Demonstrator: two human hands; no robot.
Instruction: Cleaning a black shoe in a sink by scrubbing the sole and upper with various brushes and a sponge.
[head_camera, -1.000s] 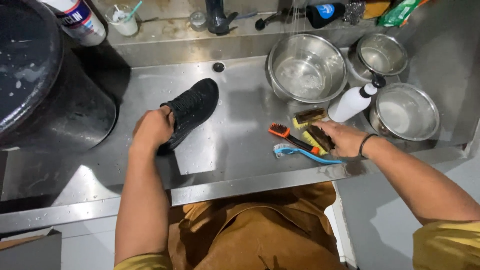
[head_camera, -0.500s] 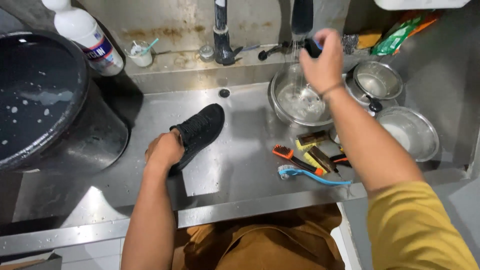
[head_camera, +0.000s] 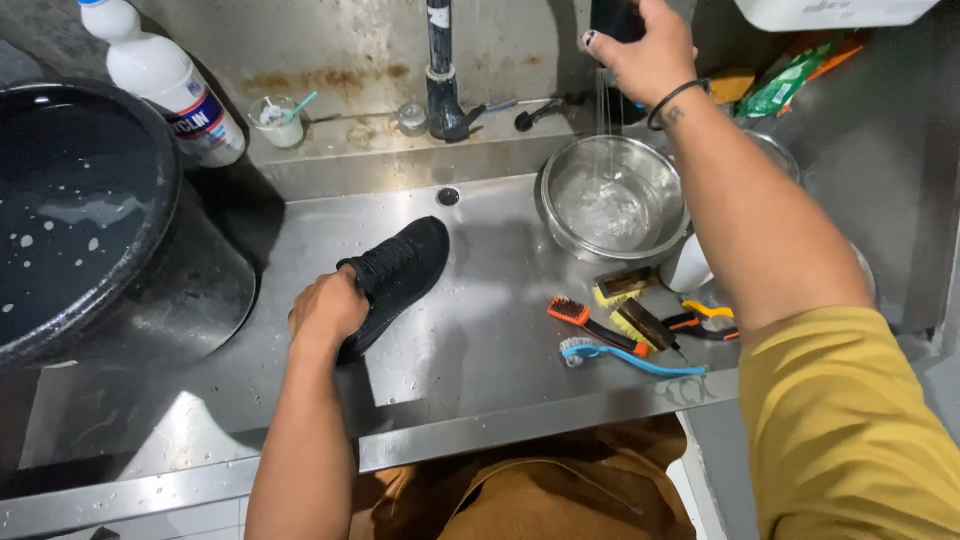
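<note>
**Two hands, one shoe, one stream of water**

We keep our left hand (head_camera: 328, 308) closed around the heel end of a black shoe (head_camera: 397, 278), which lies flat on the wet steel counter (head_camera: 480, 350), toe pointing up and to the right toward the small drain hole (head_camera: 448, 196). The grip there is firm, fingers wrapped over the shoe's collar.

Our right hand (head_camera: 645, 48) is raised at the back of the counter, its grip closed on a dark object (head_camera: 614, 17) at the top edge of the view; what it is we cannot tell. A thin stream of water (head_camera: 602, 130) falls from it into the steel bowl (head_camera: 612, 208) below.

Just in front of the bowl lie several brushes: an orange-headed brush (head_camera: 583, 320), a blue-handled brush (head_camera: 620, 356) and a yellow-bristled brush (head_camera: 622, 287), all apart from the shoe. A white bottle (head_camera: 688, 266) stands partly hidden behind our right forearm.

To the left, a large dark tub (head_camera: 95, 230) holds soapy water. Behind it stand a white bottle with a blue cap (head_camera: 165, 75) and a small cup (head_camera: 276, 120), near the tap (head_camera: 441, 75).
</note>
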